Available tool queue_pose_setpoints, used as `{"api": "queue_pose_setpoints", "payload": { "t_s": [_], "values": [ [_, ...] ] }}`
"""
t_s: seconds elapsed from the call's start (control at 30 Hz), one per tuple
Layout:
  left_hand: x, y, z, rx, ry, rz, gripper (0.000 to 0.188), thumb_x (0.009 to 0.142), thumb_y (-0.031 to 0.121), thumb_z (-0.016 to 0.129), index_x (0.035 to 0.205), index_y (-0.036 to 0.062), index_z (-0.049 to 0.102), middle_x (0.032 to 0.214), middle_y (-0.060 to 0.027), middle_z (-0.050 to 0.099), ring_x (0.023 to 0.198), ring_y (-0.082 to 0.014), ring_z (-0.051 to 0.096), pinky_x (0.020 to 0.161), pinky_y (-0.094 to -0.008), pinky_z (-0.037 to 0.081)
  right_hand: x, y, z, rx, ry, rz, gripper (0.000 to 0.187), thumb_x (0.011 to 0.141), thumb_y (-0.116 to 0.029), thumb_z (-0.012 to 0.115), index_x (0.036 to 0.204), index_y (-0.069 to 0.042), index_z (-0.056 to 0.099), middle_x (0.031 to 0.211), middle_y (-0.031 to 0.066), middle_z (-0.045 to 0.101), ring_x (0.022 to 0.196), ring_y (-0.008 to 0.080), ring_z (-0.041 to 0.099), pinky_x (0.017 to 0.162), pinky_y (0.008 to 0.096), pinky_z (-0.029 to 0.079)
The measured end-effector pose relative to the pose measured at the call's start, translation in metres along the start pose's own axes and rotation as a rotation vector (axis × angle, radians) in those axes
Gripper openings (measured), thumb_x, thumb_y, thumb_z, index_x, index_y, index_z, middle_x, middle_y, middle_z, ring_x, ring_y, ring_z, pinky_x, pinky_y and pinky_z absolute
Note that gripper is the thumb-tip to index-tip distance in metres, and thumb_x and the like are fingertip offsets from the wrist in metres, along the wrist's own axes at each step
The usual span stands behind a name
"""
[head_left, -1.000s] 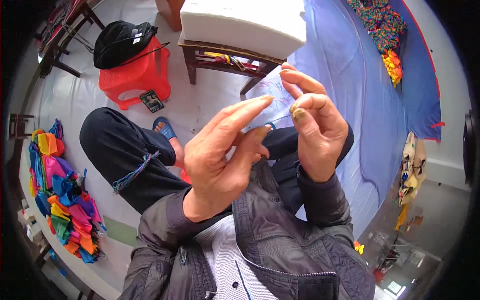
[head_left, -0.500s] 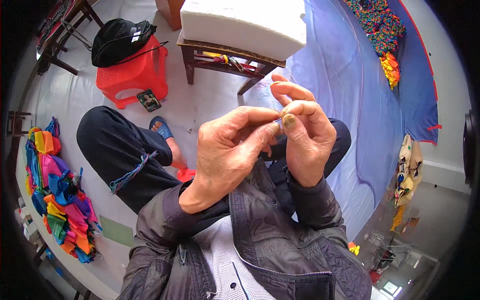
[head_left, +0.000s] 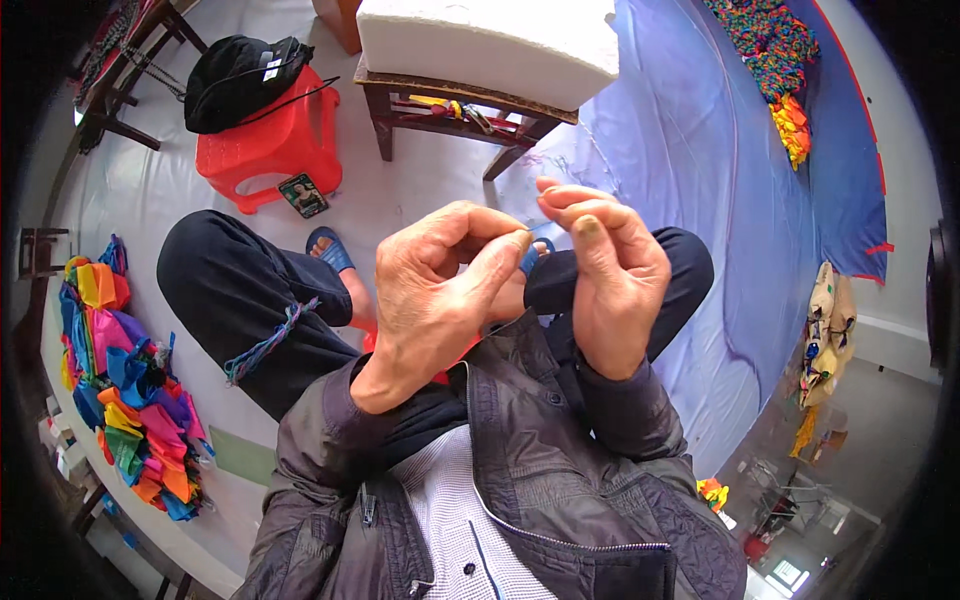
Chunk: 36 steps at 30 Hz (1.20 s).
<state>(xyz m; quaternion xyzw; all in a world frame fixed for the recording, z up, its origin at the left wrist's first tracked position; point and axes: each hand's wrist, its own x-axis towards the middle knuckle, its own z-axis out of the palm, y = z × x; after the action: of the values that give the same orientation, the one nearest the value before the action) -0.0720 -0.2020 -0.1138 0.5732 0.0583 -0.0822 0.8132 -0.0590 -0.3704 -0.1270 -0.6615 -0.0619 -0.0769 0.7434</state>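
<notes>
In front of my lap, my left hand pinches thumb against forefinger. A very thin bluish strand, like thread, shows at its fingertips and runs toward the other hand; its ends are too fine to make out. My right hand is raised close beside it, a small gap between them. Its fingers are curled and its thumb lies against the forefinger, hiding anything between them. A bundle of blue and pink threads lies across my left trouser leg near the knee.
Ahead, a white foam block rests on a wooden stool. A red plastic stool carries a black bag, with a phone-like card against it. Colourful fabric pieces pile at left; blue sheeting spreads at right.
My hands have drawn slightly apart from touching fingertips, the left moving left and a little down. A gap with a thin strand now shows between them. My view has shifted slightly.
</notes>
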Motion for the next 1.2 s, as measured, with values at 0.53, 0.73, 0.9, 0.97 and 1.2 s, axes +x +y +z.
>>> {"api": "queue_pose_setpoints", "payload": {
  "t_s": [0.53,0.73,0.9,0.97,1.2],
  "values": [
    [0.000,-0.005,-0.018,0.090,0.003,0.079,0.008,0.096,0.002,0.067,0.098,-0.0028,0.073,0.079,-0.0006,0.065,0.067,-0.0040,0.054,0.059,-0.0201,0.041,-0.023,-0.080,0.029,0.737,-0.620,-0.142,0.019,0.098,0.001,0.064,0.079,0.003,0.066,0.078,0.0199,0.070,0.076,0.0331,0.070,0.068,0.0447,0.061],
    [0.001,-0.007,-0.022,0.061,-0.020,0.004,0.008,0.096,0.004,0.068,0.097,-0.0023,0.073,0.078,-0.0001,0.066,0.067,-0.0036,0.054,0.058,-0.0198,0.040,0.009,-0.025,0.005,-0.513,-0.201,-0.606,0.020,0.076,0.003,0.082,0.092,0.003,0.069,0.083,0.0127,0.065,0.070,0.0257,0.066,0.060,0.0366,0.056],
    [-0.001,-0.007,-0.025,0.052,-0.039,-0.024,0.009,0.096,0.006,0.069,0.097,-0.0016,0.073,0.078,0.0004,0.067,0.067,-0.0031,0.054,0.058,-0.0195,0.040,0.012,-0.016,-0.002,-0.844,-0.289,-0.680,0.058,0.054,-0.006,0.084,0.111,-0.002,0.075,0.092,0.0109,0.065,0.074,0.0230,0.065,0.062,0.0335,0.056],
    [-0.001,-0.008,-0.026,0.054,-0.041,-0.020,0.009,0.096,0.006,0.070,0.097,-0.0014,0.073,0.079,0.0005,0.068,0.067,-0.0030,0.054,0.058,-0.0194,0.040,0.014,-0.014,-0.003,-0.857,-0.327,-0.688,0.063,0.052,-0.007,0.083,0.114,-0.002,0.075,0.094,0.0107,0.065,0.076,0.0235,0.065,0.063,0.0334,0.056],
    [0.000,-0.011,-0.027,0.057,-0.060,-0.018,0.010,0.096,0.008,0.071,0.098,-0.0015,0.073,0.082,0.0008,0.069,0.068,-0.0021,0.055,0.059,-0.0184,0.041,0.018,-0.013,-0.006,-0.914,-0.440,-0.704,0.069,0.049,-0.010,0.080,0.117,-0.003,0.075,0.097,0.0105,0.065,0.082,0.0252,0.066,0.066,0.0350,0.057]
  ]
}}
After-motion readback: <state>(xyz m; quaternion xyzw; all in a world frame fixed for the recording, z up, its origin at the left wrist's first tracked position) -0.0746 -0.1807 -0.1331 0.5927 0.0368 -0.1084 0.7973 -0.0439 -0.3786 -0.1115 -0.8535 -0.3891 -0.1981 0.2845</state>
